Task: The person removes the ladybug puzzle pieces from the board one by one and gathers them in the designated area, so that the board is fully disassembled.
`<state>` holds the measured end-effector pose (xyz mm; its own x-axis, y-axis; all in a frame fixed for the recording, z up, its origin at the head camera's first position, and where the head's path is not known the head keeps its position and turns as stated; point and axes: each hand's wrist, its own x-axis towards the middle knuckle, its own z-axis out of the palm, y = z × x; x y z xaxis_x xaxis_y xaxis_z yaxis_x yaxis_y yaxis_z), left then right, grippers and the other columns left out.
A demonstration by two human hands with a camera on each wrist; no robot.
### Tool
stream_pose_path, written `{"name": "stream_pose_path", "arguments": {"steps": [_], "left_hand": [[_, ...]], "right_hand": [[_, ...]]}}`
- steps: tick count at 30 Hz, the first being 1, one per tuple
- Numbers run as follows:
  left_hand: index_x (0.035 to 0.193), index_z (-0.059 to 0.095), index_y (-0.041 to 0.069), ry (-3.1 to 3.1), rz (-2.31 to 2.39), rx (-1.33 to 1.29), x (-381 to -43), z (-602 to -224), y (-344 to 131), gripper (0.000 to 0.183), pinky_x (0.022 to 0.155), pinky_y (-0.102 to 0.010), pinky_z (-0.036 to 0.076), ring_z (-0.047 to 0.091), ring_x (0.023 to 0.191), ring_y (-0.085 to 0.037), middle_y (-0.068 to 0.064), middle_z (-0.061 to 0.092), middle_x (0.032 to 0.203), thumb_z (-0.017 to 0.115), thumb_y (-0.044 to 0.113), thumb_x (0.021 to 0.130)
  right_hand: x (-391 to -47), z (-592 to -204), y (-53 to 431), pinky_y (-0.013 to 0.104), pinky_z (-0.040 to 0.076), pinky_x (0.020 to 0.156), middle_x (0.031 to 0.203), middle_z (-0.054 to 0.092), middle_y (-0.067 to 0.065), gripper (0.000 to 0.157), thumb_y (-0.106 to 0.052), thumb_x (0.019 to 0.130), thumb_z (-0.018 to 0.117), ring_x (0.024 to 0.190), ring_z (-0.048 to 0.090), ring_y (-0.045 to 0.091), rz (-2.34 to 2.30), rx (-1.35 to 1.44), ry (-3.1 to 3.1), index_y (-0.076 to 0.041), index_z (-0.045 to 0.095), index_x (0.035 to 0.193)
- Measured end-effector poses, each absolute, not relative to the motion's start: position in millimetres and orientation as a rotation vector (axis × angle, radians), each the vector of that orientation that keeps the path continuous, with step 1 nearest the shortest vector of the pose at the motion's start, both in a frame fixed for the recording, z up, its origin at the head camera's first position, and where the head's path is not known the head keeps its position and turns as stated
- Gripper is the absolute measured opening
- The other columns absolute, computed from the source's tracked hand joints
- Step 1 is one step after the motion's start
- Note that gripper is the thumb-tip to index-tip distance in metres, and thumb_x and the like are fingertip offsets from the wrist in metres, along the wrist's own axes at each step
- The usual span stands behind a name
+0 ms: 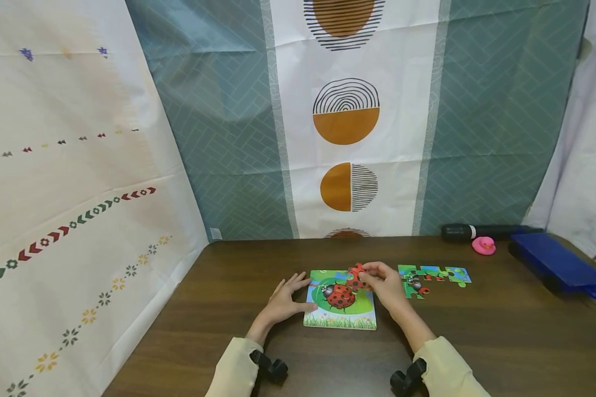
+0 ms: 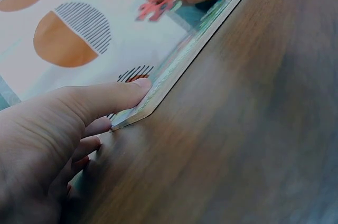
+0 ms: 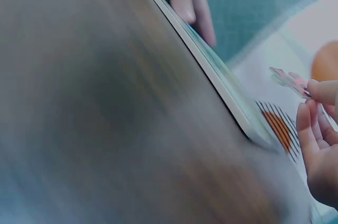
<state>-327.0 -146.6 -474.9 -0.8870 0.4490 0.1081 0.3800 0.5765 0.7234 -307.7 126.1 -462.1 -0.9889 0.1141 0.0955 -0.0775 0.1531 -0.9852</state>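
Observation:
A square puzzle board (image 1: 341, 317) with a ladybug on a green leaf lies on the table. My left hand (image 1: 283, 303) is at its left side, fingers spread, the thumb resting on the board's edge. In the left wrist view that thumb lies straight along a corner. Above the board's upper right part, my right hand (image 1: 384, 284) pinches a red, black-spotted puzzle piece (image 1: 356, 275) between thumb and fingertips. The right wrist view shows the piece (image 3: 288, 80) held tilted, apart from the board. Several joined puzzle pieces (image 1: 412, 285) lie to the right of the right hand.
A pink rubber duck (image 1: 484, 246) sits at the back right, in front of a black, long-handled object (image 1: 459, 232). Beside them is a blue dustpan-like tray (image 1: 558, 262). Patterned cloth (image 1: 228, 138) hangs behind the brown table (image 1: 238, 264).

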Motion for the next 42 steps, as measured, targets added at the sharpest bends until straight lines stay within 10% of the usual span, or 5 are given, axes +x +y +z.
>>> {"name": "stream_pose_path", "arguments": {"steps": [8, 23, 42], "left_hand": [[0.143, 0.05, 0.007, 2.71, 1.207, 0.709, -327.2, -476.4, -145.6, 0.072, 0.124, -0.058, 0.005, 0.02, 0.152, -0.034, -0.013, 0.033, 0.159, 0.077, 0.033, 0.082], [0.143, 0.05, 0.006, 2.702, 1.221, 0.698, -327.4, -476.2, -146.5, 0.073, 0.124, -0.058, 0.004, 0.019, 0.152, -0.033, -0.013, 0.033, 0.159, 0.078, 0.034, 0.082], [0.143, 0.05, 0.006, 2.72, 1.2, 0.695, -329.2, -476.4, -145.5, 0.074, 0.124, -0.058, 0.004, 0.019, 0.152, -0.034, -0.013, 0.033, 0.159, 0.078, 0.034, 0.081]], "right_hand": [[-307.9, -457.4, 189.4, 0.02, 0.056, 0.068, 0.098, 0.071, 0.004, 0.038, -0.029, 0.093, 0.066, 0.072, 0.061, -0.003, 1.632, -0.065, -2.404, -0.003, 0.062, 0.12], [-291.8, -462.1, 278.2, 0.015, 0.056, 0.065, 0.078, 0.061, -0.031, 0.047, -0.029, 0.094, 0.065, 0.069, 0.061, -0.006, 1.581, -0.023, -2.464, 0.009, 0.059, 0.12], [-286.0, -468.0, 296.4, 0.021, 0.054, 0.063, 0.094, 0.068, -0.004, 0.044, -0.027, 0.093, 0.066, 0.07, 0.058, -0.001, 1.462, 0.013, -2.674, 0.009, 0.063, 0.118]]}}
